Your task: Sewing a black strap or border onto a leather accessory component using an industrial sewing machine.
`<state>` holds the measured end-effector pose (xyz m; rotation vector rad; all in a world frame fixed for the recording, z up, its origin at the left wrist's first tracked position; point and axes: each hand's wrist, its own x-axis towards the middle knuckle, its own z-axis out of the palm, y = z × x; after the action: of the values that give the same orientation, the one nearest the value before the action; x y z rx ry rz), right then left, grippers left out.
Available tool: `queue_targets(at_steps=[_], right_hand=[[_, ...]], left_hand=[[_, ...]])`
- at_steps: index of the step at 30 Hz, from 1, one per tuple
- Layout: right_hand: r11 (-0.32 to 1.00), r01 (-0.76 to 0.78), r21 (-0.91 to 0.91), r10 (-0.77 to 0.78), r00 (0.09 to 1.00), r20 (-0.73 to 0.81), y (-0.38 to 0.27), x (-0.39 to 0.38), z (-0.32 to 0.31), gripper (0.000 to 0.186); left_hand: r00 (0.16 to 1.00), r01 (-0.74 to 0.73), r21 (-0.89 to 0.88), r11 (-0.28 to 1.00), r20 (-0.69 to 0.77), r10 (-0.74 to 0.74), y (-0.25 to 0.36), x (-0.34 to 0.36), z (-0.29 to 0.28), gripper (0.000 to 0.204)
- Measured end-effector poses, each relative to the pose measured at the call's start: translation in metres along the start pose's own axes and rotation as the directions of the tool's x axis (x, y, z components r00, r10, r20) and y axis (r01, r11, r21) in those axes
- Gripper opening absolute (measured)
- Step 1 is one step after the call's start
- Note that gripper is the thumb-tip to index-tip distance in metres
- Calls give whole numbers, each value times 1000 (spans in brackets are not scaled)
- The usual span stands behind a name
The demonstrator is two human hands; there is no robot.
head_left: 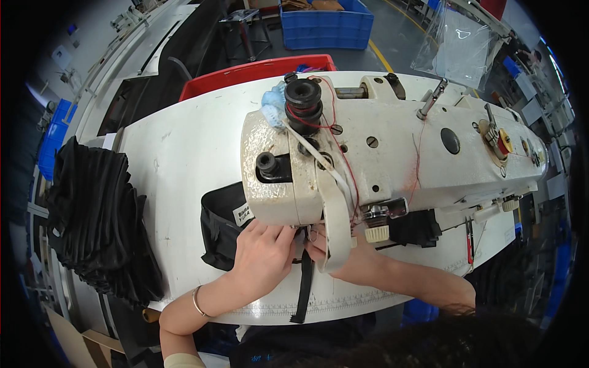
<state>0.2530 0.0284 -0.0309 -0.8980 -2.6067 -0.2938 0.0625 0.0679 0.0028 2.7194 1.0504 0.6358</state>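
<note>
My left hand [264, 253] is closed at the needle area of a white sewing machine [399, 141], its fingertips on a black fabric piece [221, 236] with a white label. Part of that piece and the needle itself are hidden by the machine's head. Close by on the other side, my right hand [346, 264] has its fingers pinched together at the upper end of a narrow black strap [302, 288]. This strap hangs down toward the table's front edge. A pale loop of band [335, 227] on the machine covers some of my right fingers.
A tall stack of black fabric pieces [95, 221] sits left on the white table [172, 159]. More black fabric [416, 230] and a red-handled tool [470, 242] lie right. Behind are a red bin [257, 70] and a blue crate [328, 29]. Red thread runs over the machine.
</note>
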Motion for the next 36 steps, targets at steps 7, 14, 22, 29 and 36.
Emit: queue_targets(at_steps=[7, 14, 22, 29, 36], right_hand=[[994, -11, 106, 12, 1000, -15, -2, -16, 1, 20], [997, 57, 42, -56, 998, -28, -7, -20, 1, 28], [996, 9, 89, -2, 997, -79, -6, -18, -2, 20], [992, 7, 126, -5, 1000, -16, -11, -25, 5, 16], [566, -443, 695, 431, 878, 209, 3, -16, 30, 22]], left_hand=[[981, 189, -471, 861, 47, -190, -17, 4, -6, 22], [930, -361, 64, 930, -46, 364, -8, -16, 13, 27], [937, -347, 23, 938, -44, 348, -14, -24, 22, 26], [944, -330, -19, 944, -2, 330, -22, -28, 36, 30], [984, -116, -263, 958, 104, 147, -39, 0, 24, 38]])
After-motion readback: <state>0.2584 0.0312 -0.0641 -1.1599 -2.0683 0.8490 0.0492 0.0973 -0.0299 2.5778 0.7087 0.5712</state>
